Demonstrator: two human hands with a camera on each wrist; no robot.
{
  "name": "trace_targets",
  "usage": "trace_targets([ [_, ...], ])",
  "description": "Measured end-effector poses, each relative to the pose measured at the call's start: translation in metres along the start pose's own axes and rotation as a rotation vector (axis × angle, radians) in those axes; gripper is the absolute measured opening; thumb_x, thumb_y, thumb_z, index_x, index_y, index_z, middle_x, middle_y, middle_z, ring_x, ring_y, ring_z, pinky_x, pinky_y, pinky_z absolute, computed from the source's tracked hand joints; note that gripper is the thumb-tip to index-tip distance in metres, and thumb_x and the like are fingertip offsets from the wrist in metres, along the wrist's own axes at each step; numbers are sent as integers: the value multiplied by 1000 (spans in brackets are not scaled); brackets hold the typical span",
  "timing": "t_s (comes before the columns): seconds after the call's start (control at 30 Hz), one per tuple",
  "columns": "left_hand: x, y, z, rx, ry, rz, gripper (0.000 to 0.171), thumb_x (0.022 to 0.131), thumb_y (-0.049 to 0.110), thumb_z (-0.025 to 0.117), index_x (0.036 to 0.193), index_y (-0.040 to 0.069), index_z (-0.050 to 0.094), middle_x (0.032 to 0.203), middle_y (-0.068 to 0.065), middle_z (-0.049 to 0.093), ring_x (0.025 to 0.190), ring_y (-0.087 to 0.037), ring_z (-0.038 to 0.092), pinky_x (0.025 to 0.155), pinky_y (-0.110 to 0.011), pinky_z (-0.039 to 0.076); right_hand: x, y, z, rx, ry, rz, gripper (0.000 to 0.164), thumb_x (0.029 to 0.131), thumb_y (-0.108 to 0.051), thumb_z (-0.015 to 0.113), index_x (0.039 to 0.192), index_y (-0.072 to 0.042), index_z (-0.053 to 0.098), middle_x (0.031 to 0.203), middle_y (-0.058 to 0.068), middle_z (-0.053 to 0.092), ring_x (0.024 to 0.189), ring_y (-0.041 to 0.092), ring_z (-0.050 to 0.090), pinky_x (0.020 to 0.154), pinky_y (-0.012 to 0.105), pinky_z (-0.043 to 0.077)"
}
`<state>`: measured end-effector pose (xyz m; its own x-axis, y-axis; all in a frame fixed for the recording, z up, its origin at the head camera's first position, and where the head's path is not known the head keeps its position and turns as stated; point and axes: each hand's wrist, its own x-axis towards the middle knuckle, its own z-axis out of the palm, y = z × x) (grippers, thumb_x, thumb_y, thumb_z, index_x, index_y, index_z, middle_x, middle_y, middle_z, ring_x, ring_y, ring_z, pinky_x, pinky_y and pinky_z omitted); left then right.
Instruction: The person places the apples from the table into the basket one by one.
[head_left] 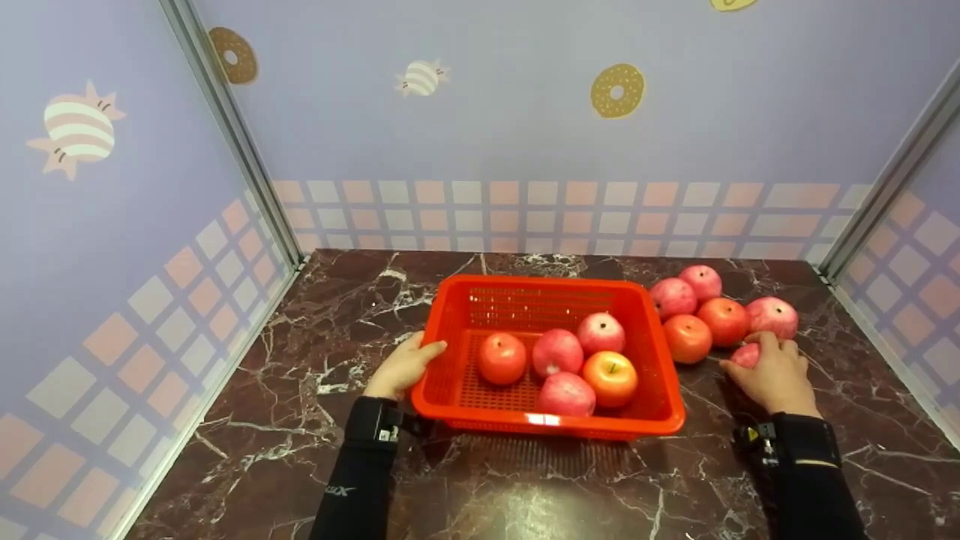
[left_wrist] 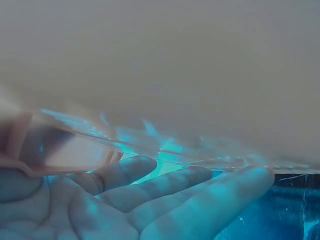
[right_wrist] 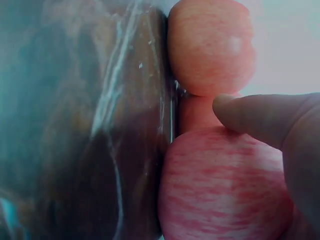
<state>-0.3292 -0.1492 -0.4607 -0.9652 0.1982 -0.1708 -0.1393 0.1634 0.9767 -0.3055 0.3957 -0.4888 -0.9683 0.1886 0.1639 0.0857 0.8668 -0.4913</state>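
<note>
A red plastic basket with slotted walls stands mid-table in the head view. Several apples lie in it, among them a yellow-orange apple near the front right. My left hand holds the basket's left side, thumb over the rim and the other fingers along the outside. To the right of the basket, my right hand grips a pink apple from above. Large in the right wrist view is a streaked pink apple beside the thumb.
Past the basket's right wall several loose apples sit bunched, including an orange-red apple near that wall and a pink apple just behind my right hand. Patterned panels enclose the dark marbled table at the back and sides.
</note>
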Motion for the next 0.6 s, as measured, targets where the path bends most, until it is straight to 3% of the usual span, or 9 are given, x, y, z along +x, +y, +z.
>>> trace_targets([
  [0.23, -2, 3, 1, 16, -4, 2, 43, 109, 18, 45, 143, -8, 41, 136, -35, 56, 117, -48, 66, 90, -48, 62, 2, 4, -1, -6, -30, 25, 68, 88, -41, 75, 131, 3, 46, 126, 44, 43, 111, 69, 41, 88, 74, 41],
  [0.6, 0, 0, 0, -2, 11, -4, 41, 108, 17, 46, 142, -6, 44, 133, -35, 59, 114, -46, 68, 88, -48, 63, 2, 3, -1, -1, 14, 10, 61, 87, -36, 73, 128, 4, 49, 122, 43, 46, 108, 66, 44, 88, 73, 41],
])
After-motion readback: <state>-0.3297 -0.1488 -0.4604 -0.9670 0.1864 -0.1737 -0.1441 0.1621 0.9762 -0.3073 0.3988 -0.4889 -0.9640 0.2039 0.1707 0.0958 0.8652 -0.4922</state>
